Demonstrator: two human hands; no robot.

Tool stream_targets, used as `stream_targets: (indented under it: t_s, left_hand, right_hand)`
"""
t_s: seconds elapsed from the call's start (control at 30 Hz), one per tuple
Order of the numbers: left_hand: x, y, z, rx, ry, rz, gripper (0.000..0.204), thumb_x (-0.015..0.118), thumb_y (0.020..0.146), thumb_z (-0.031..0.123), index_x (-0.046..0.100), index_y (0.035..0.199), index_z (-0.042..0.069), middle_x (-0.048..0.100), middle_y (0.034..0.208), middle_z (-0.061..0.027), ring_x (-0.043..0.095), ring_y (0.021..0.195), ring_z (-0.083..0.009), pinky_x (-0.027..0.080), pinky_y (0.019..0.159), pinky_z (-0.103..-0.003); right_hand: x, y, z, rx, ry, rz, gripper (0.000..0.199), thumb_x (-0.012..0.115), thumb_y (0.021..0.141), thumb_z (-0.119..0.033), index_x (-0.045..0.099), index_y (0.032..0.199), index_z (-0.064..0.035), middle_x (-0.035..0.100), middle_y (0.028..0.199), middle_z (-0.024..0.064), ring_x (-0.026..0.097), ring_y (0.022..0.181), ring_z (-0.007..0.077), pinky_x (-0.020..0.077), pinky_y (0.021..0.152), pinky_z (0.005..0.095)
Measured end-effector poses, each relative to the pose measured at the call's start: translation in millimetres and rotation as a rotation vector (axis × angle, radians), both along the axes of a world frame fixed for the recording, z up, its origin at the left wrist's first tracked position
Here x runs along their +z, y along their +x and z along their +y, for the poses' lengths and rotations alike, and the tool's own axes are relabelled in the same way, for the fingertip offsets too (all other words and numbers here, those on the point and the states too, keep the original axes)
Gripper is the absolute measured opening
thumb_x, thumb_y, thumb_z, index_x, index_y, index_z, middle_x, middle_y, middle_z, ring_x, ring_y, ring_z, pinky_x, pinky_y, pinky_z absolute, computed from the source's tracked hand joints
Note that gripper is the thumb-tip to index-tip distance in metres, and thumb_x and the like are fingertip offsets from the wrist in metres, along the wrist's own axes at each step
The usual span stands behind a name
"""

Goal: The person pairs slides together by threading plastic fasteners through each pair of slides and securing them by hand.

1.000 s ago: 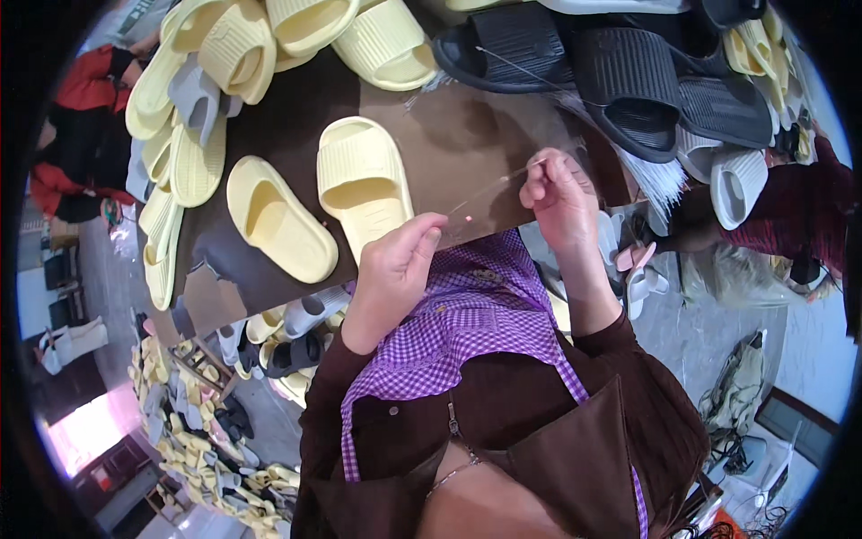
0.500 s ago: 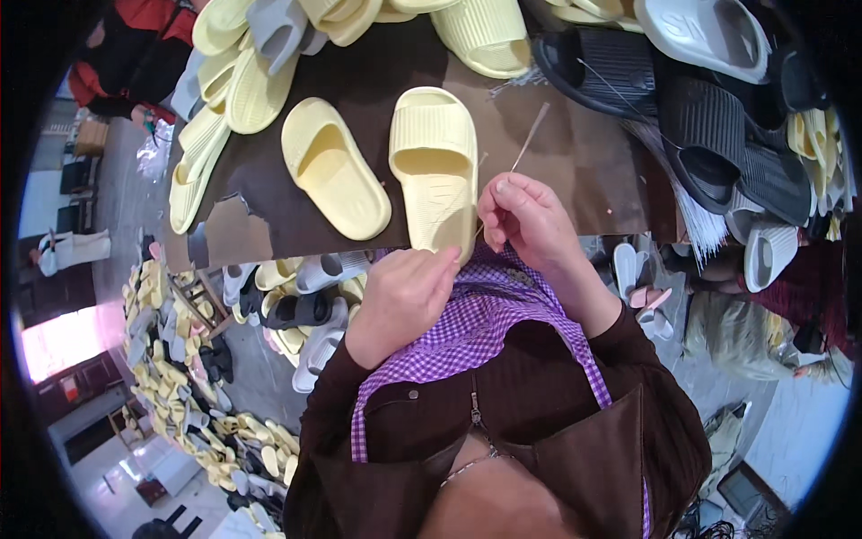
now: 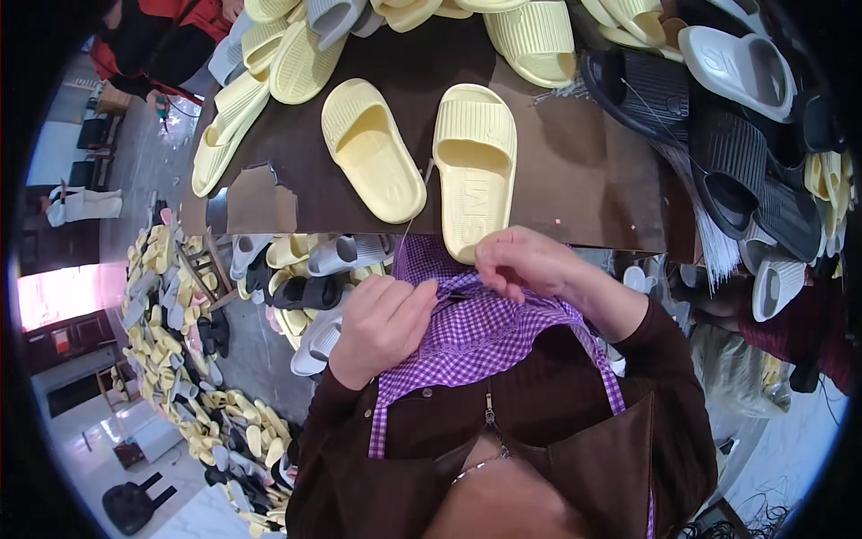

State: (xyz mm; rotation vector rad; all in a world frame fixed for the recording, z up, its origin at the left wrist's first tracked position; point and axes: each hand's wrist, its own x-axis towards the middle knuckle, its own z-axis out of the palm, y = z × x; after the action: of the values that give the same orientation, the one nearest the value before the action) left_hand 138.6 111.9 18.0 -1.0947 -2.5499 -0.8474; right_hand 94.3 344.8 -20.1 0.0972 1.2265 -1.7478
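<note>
Two pale yellow ribbed slippers lie side by side on the brown tabletop, the left slipper angled and the right slipper with its heel over the near edge. My left hand is closed below the table edge, holding a thin clear plastic strand that rises between the two slippers. At the right slipper's heel, my right hand has its fingers bent and its thumb side touching or very near the sole. Whatever it may pinch is hidden by the fingers.
Yellow and grey slippers are heaped at the far side, black slippers at the right. A bundle of white strands hangs off the table's right edge. A large slipper pile covers the floor at left. A person stands far left.
My left hand has drawn back from the right slipper's heel and now holds the strand. My right hand has lowered to that heel. The view has shifted, so the table sits further right.
</note>
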Motion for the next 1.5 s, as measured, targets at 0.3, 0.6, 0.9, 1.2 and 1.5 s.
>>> stream_targets:
  t_s: [0.3, 0.6, 0.9, 1.2, 1.5]
  left_hand:
    - [-33, -48, 11, 0.21, 0.027, 0.095, 0.006, 0.062, 0.078, 0.005, 0.059, 0.081, 0.001, 0.056, 0.068, -0.0099, 0.056, 0.063, -0.0273, 0.044, 0.058, -0.036]
    - [-51, -125, 2, 0.223, 0.1, 0.076, 0.01, 0.058, 0.083, 0.008, 0.063, 0.087, 0.0, 0.063, 0.079, -0.0144, 0.061, 0.072, -0.031, 0.049, 0.064, -0.036]
    - [-66, -150, 15, 0.346, 0.067, -0.017, 0.015, 0.059, 0.085, 0.016, 0.064, 0.08, 0.004, 0.063, 0.072, -0.014, 0.062, 0.066, -0.03, 0.049, 0.059, -0.037]
    - [-70, -151, 21, 0.5, -0.063, -0.015, 0.022, 0.06, 0.084, 0.023, 0.062, 0.07, 0.006, 0.06, 0.062, -0.0135, 0.06, 0.058, -0.0308, 0.046, 0.053, -0.039]
    - [-68, -157, 23, 0.549, -0.106, 0.04, 0.025, 0.058, 0.086, 0.024, 0.061, 0.069, 0.006, 0.06, 0.063, -0.0144, 0.061, 0.061, -0.0318, 0.047, 0.054, -0.041]
  right_hand:
    - [15, -54, -9, -0.029, 0.266, 0.082, 0.028, 0.047, 0.093, -0.022, 0.052, 0.071, -0.0044, 0.047, 0.058, 0.0007, 0.043, 0.044, 0.0085, 0.0384, 0.039, 0.0222]
    - [-5, -98, -8, 0.158, 1.011, 1.363, 0.024, 0.053, 0.086, -0.02, 0.057, 0.072, -0.0005, 0.06, 0.063, 0.0163, 0.061, 0.055, 0.0247, 0.0487, 0.05, 0.0363]
    - [1, -91, -17, 0.066, 1.388, 1.474, 0.021, 0.054, 0.087, -0.02, 0.063, 0.076, -0.0047, 0.064, 0.07, 0.0141, 0.065, 0.068, 0.0319, 0.0522, 0.06, 0.0412]
    - [20, -107, 13, -0.458, 1.15, 1.366, 0.018, 0.054, 0.088, -0.017, 0.061, 0.091, -0.0012, 0.063, 0.084, 0.0177, 0.061, 0.081, 0.0369, 0.0493, 0.071, 0.0405]
    - [-29, -151, 28, -0.378, 0.922, 1.488, 0.023, 0.049, 0.088, -0.008, 0.059, 0.108, -0.0016, 0.062, 0.102, 0.0185, 0.059, 0.095, 0.0346, 0.0469, 0.082, 0.0374]
